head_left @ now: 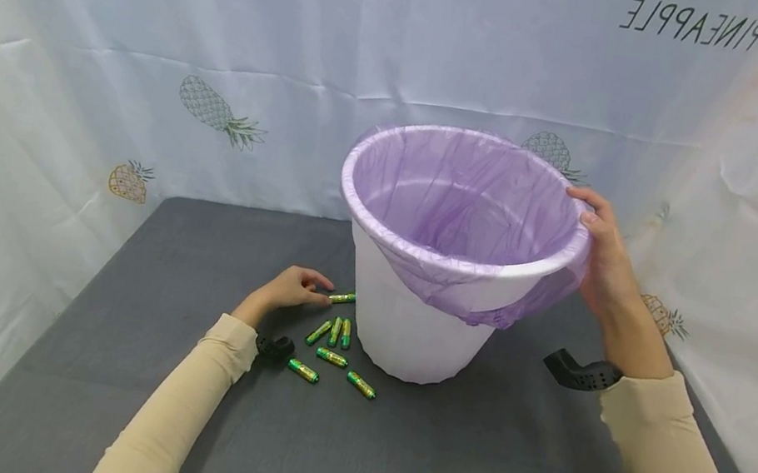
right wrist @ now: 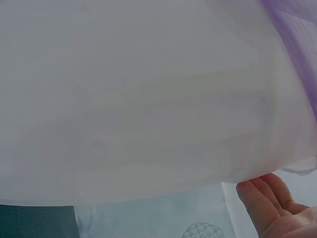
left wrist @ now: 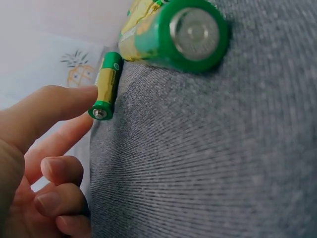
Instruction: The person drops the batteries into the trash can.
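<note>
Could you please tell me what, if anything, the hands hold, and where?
The right hand holds the bin by its right rim; the left hand touches a battery at one end, grip unclear.

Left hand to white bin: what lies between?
In the head view, one green-and-yellow battery lies between the left hand and the white bin.

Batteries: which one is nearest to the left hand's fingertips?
The rearmost battery, beside the white bin. It lies at the fingertips of the left hand; the other six lie lower in the head view.
</note>
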Tool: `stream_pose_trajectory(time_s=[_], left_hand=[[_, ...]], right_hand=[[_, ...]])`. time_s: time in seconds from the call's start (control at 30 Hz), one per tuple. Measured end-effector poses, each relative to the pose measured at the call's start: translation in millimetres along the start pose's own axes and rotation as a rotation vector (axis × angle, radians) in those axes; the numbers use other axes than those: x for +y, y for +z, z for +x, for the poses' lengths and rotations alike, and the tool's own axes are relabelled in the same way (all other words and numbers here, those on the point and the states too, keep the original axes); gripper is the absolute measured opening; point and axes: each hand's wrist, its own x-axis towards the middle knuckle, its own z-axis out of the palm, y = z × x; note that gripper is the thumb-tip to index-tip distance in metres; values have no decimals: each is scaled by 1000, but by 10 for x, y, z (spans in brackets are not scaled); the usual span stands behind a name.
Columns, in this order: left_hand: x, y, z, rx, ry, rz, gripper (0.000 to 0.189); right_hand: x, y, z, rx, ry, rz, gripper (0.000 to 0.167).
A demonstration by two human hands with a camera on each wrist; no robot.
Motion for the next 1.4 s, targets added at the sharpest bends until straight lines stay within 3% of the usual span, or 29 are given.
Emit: stream_pose_trajectory(time_s=[0.4,0.87,1.4], left_hand=[[22,10,-2,-38,-46,16,34],[46,7,-10,15,-51,62,26],[-38,16,-45,32,22,36,27]], right_hand=[[12,-5,5,3,-2,4,23],[-1,-1,2,3,-13,-4,24],[-3,-4,-8,-5,-5,-23,25]])
